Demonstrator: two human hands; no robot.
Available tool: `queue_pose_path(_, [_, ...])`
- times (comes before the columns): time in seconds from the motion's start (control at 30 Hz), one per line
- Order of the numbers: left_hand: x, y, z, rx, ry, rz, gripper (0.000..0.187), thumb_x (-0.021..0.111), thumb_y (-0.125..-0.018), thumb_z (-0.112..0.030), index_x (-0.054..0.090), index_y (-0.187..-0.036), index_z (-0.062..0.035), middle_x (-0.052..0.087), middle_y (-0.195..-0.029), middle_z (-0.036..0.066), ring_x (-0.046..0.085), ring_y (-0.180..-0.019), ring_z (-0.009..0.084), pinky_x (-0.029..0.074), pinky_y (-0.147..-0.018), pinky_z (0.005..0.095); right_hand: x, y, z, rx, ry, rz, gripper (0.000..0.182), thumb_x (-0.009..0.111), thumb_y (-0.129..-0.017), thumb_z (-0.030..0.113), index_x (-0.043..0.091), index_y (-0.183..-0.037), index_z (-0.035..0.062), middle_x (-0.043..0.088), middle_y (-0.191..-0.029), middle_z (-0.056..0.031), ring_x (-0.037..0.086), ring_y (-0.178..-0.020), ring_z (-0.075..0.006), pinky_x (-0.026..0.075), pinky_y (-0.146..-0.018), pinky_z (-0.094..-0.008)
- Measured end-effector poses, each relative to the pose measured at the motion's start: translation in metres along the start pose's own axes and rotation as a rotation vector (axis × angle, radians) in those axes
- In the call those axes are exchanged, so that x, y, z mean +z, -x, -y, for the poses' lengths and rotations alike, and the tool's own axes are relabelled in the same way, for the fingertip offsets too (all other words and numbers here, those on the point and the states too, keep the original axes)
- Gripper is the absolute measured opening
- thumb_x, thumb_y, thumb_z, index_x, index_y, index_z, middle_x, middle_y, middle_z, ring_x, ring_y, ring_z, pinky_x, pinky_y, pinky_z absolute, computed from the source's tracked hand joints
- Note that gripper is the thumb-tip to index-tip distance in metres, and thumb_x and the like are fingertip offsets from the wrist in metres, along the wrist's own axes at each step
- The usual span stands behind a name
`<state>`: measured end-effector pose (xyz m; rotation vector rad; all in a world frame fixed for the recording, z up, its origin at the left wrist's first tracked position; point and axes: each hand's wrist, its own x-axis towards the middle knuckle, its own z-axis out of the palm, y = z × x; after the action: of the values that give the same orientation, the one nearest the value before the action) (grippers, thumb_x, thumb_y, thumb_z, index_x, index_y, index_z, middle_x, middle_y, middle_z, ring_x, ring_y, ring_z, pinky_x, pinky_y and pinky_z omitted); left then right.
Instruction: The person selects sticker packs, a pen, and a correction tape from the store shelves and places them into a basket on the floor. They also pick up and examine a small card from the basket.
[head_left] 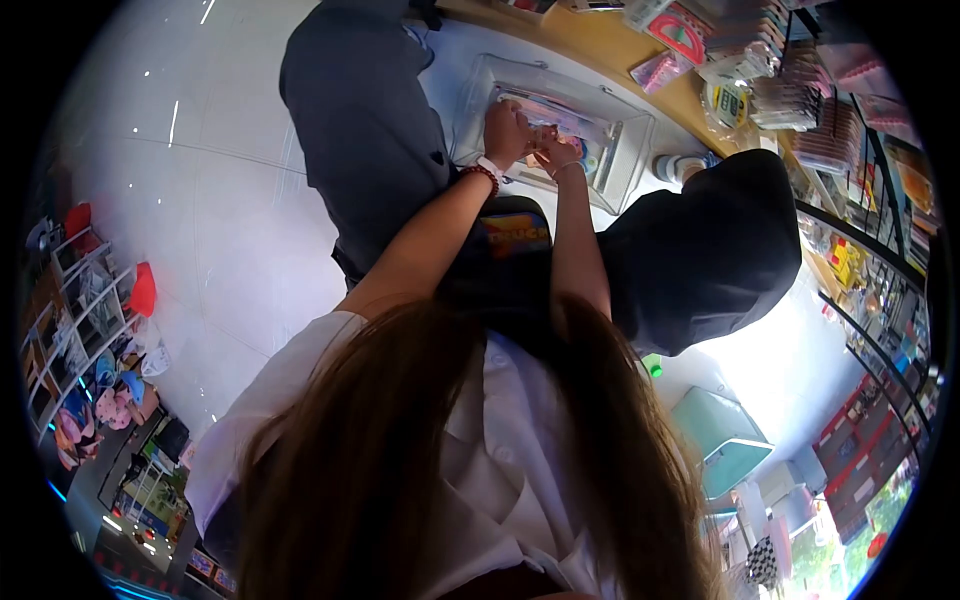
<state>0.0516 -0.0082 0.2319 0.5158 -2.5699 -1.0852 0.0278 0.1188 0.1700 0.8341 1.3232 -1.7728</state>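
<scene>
Both hands are over a clear plastic box [632, 165] on the floor, close together. My left hand [508, 134], with a red bead bracelet and a white band at the wrist, has its fingers curled inward. Beside it my right hand [558, 152] is bent, fingers drawn together toward the left fingertips. What the fingers hold is too small and partly hidden to make out. Flat, pale pink and bluish packets [560, 112] lie in the box behind the hands. A colourful round-edged item [588, 155] shows just right of my right hand.
My knees [370, 120] flank the box. Behind it runs a wooden shelf edge [590, 55] bearing packaged goods. Stacked packets [780, 100] and black rack bars [870, 235] stand at right. Rolls of tape [680, 168] sit near the box. A mint-green bin [715, 440] is lower right.
</scene>
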Motion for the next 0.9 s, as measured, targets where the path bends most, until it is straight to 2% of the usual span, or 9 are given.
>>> queue_pose_path(0.13, [0.025, -0.006, -0.002, 0.252, 0.094, -0.127, 0.022, 0.058, -0.076, -0.020, 0.055, -0.080, 0.0008, 0.059, -0.073, 0.017, 0.057, -0.069, 0.0328, 0.045, -0.062, 0.0387, -0.020, 0.035, 0.032, -0.097, 0.280, 0.017, 0.024, 0.054, -0.083, 0.016, 0.051, -0.101, 0.0002, 0.056, -0.087, -0.0076, 0.057, -0.077, -0.0184, 0.050, -0.063, -0.0271])
queue_pose_path(0.2, [0.018, -0.003, -0.020, 0.002, 0.366, 0.467, 0.033, 0.062, -0.076, -0.032, 0.055, -0.079, -0.0002, 0.058, -0.069, 0.012, 0.056, -0.064, 0.0250, 0.044, -0.059, 0.0324, -0.031, 0.060, 0.048, -0.118, 0.290, -0.038, 0.020, 0.053, -0.083, 0.011, 0.056, -0.094, -0.0055, 0.058, -0.083, -0.0089, 0.058, -0.072, -0.0181, 0.051, -0.063, -0.0254])
queue_pose_path(0.23, [0.024, -0.003, -0.025, 0.004, 0.531, 0.566, 0.040, 0.067, -0.071, -0.039, 0.053, -0.077, -0.0011, 0.054, -0.063, 0.007, 0.052, -0.058, 0.0178, 0.041, -0.056, 0.0274, -0.053, 0.050, 0.042, -0.412, 0.373, 0.142, 0.014, 0.055, -0.081, 0.009, 0.058, -0.088, -0.0029, 0.059, -0.082, -0.0078, 0.058, -0.074, -0.0177, 0.050, -0.065, -0.0260])
queue_pose_path(0.33, [0.014, -0.009, -0.050, 0.119, 0.467, 0.659, 0.041, 0.073, -0.065, -0.035, 0.053, -0.077, -0.0020, 0.051, -0.060, 0.006, 0.048, -0.055, 0.0156, 0.040, -0.054, 0.0268, -0.065, 0.106, 0.085, -0.358, 0.301, 0.120, 0.019, 0.054, -0.079, 0.003, 0.060, -0.094, -0.0072, 0.063, -0.088, -0.0097, 0.059, -0.080, -0.0145, 0.048, -0.068, -0.0246])
queue_pose_path(0.4, [-0.003, -0.018, -0.076, 0.113, 0.291, 0.815, 0.054, 0.072, -0.068, -0.028, 0.050, -0.109, -0.0004, 0.059, -0.099, 0.012, 0.056, -0.089, 0.0180, 0.045, -0.078, 0.0287, -0.076, 0.123, 0.095, -0.402, 0.319, 0.049, 0.021, 0.053, -0.079, 0.002, 0.060, -0.098, -0.0058, 0.064, -0.091, -0.0093, 0.059, -0.081, -0.0127, 0.047, -0.070, -0.0240])
queue_pose_path(0.47, [-0.018, -0.018, -0.102, 0.069, 0.351, 0.690, 0.044, 0.074, -0.064, -0.031, 0.053, -0.091, -0.0030, 0.059, -0.076, 0.012, 0.055, -0.067, 0.0221, 0.044, -0.062, 0.0298, -0.089, 0.129, 0.101, -0.474, 0.634, -0.042, 0.021, 0.053, -0.078, 0.003, 0.061, -0.096, -0.0044, 0.064, -0.092, -0.0097, 0.058, -0.081, -0.0132, 0.046, -0.073, -0.0252])
queue_pose_path(0.63, [0.001, -0.030, -0.103, -0.111, 0.688, 0.867, 0.058, 0.077, -0.064, -0.022, 0.047, -0.110, -0.0031, 0.057, -0.100, 0.006, 0.053, -0.092, 0.0140, 0.044, -0.081, 0.0294, -0.087, 0.158, 0.116, -0.677, 0.269, -0.038, 0.020, 0.058, -0.083, 0.018, 0.064, -0.095, 0.0044, 0.064, -0.082, -0.0037, 0.056, -0.072, -0.0097, 0.045, -0.063, -0.0237])
queue_pose_path(0.7, [-0.022, -0.047, -0.166, -0.275, 0.824, 0.744, 0.057, 0.076, -0.065, -0.019, 0.044, -0.109, -0.0008, 0.056, -0.099, 0.009, 0.055, -0.088, 0.0147, 0.046, -0.077, 0.0269, -0.055, 0.215, 0.148, -0.824, 0.036, 0.059, 0.051, 0.056, -0.084, 0.010, 0.035, -0.130, 0.0060, 0.061, -0.099, -0.0067, 0.055, -0.085, -0.0082, 0.044, -0.069, -0.0218])
queue_pose_path(0.9, [-0.037, -0.049, -0.289, 0.144, 0.981, 0.541, 0.065, 0.074, -0.068, -0.020, 0.037, -0.118, -0.0001, 0.053, -0.105, 0.011, 0.054, -0.092, 0.0158, 0.046, -0.076, 0.0273, -0.062, 0.272, 0.164, -0.941, 0.095, 0.053, 0.039, 0.056, -0.085, 0.011, 0.042, -0.119, -0.0004, 0.058, -0.100, -0.0111, 0.057, -0.089, -0.0155, 0.051, -0.071, -0.0281])
